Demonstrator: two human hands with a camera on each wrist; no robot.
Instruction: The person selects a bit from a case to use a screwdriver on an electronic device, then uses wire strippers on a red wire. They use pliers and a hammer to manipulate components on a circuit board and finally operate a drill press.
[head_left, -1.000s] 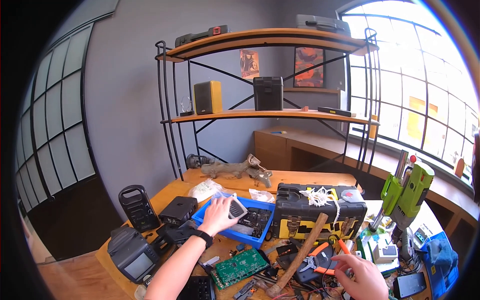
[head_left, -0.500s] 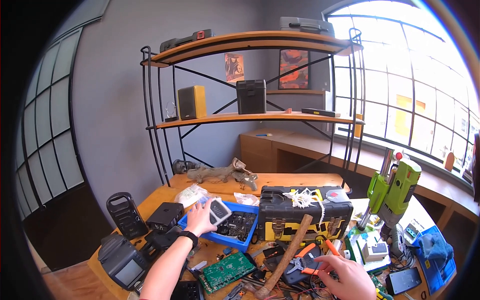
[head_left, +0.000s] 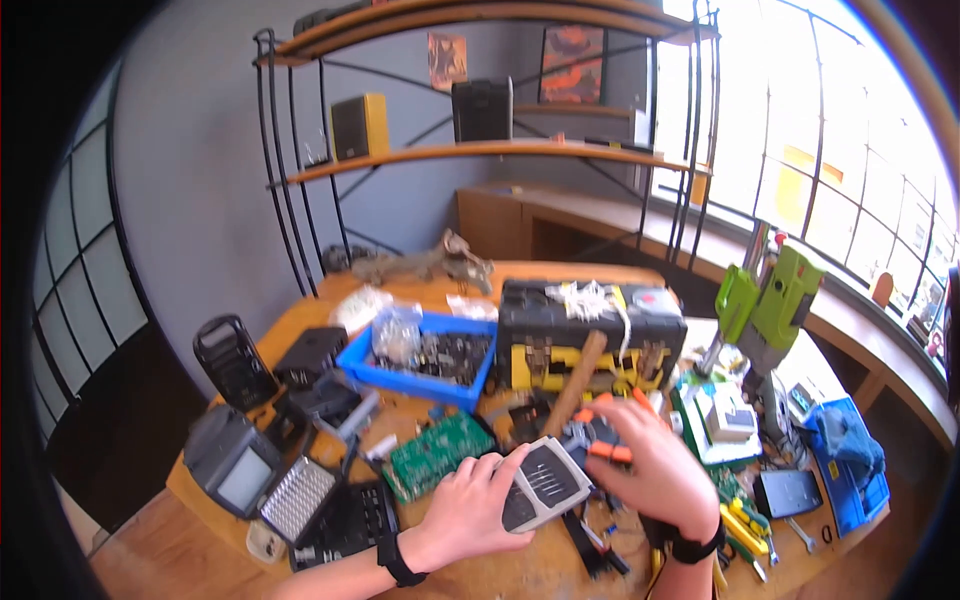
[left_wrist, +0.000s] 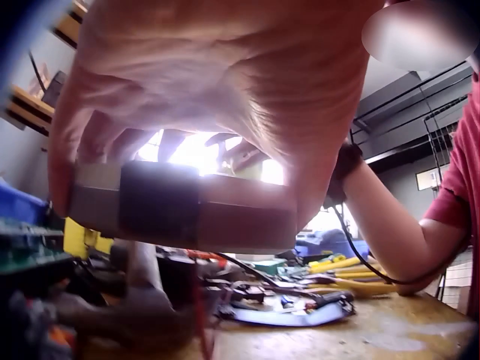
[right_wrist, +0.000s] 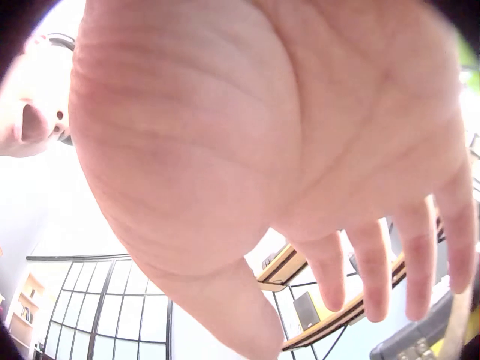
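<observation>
My left hand (head_left: 468,508) grips a flat grey case (head_left: 552,480) by its left end, over the front of the workbench. The case has rounded corners and a dark face with pale slender lines in two panels. From below, in the left wrist view, the edge of the case (left_wrist: 157,202) spans between thumb and fingers. My right hand (head_left: 655,470) is just right of the case, its fingers extended and nothing held; its palm (right_wrist: 300,135) fills the right wrist view. Orange-handled pliers (head_left: 605,450) lie partly hidden behind the right hand.
A blue tray (head_left: 420,392) of small dark parts stands behind, left of a black-yellow toolbox (head_left: 520,365). A green circuit board (head_left: 435,455) lies left of the case. A hammer handle (head_left: 580,380) leans against the toolbox. A green drill stand (head_left: 770,300) and yellow-handled tools (head_left: 745,525) are at right.
My left hand has carried the case from above the blue tray down and right to the bench front. The right hand has shifted up and left toward it. The head view has tilted down.
</observation>
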